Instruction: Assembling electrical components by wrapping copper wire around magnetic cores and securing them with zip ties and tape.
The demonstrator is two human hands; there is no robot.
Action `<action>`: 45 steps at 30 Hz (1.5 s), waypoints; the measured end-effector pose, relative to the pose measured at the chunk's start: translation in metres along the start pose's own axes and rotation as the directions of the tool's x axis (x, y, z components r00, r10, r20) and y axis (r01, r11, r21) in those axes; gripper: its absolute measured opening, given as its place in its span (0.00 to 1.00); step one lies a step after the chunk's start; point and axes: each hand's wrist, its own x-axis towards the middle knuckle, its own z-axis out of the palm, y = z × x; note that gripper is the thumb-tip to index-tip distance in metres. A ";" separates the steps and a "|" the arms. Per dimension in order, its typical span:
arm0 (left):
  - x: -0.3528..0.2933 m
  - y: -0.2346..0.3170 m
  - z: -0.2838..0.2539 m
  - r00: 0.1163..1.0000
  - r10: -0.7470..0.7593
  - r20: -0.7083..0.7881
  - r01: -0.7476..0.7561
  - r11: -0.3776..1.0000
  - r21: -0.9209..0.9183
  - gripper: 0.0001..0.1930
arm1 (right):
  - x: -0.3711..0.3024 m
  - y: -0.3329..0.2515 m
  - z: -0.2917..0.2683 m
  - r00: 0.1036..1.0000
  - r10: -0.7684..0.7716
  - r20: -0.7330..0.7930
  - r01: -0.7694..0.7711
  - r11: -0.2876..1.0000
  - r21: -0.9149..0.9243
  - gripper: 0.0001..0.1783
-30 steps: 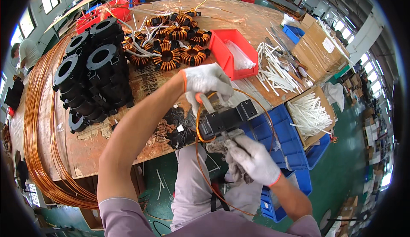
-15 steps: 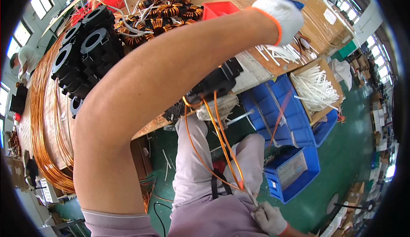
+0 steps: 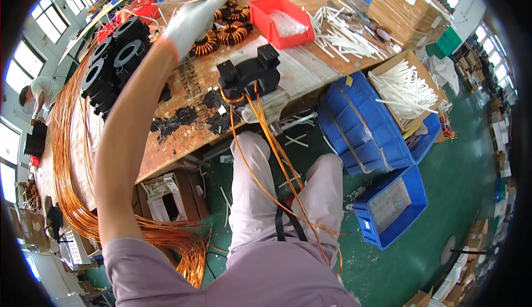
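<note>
My left hand, in a white glove with an orange cuff, is stretched out over the far left of the workbench. Motion smears its fingers, so whether they hold anything cannot be made out. Beneath and beside it lie copper-wound ring coils. A black ring-shaped part with two blocky ends sits at the bench's front edge. From it, long copper wires hang down over my lap. My right hand is out of sight.
Black ring housings are stacked at the left beside a long copper wire bundle. A red bin and white tubes lie at the back. Blue crates stand right. A co-worker is far left.
My left hand has swung from the back right to the far left, uncovering the black part and red bin. My right hand, earlier on a tool gripping the wire ends, has left the picture.
</note>
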 end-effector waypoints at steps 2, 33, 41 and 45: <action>-0.080 -0.083 0.027 0.959 0.277 -0.064 -0.283 0.904 -0.321 0.36 | -0.050 0.037 -0.063 0.709 0.611 0.353 -0.611 0.782 -0.126 0.18; -0.226 -0.060 0.112 0.549 0.681 -0.485 -0.820 0.550 -0.155 0.06 | 0.329 -0.539 -0.420 0.634 -0.226 -0.739 0.581 0.770 0.263 0.09; -0.067 -0.061 0.081 0.999 0.050 -0.011 -0.009 -0.042 -0.999 0.25 | 0.430 -0.535 -0.356 0.972 -0.232 -0.028 0.223 0.886 0.408 0.16; -0.002 -0.049 0.096 0.983 0.177 0.056 0.061 -0.023 -0.998 0.24 | 0.518 -0.586 -0.375 0.958 -0.285 0.045 0.190 0.741 0.644 0.12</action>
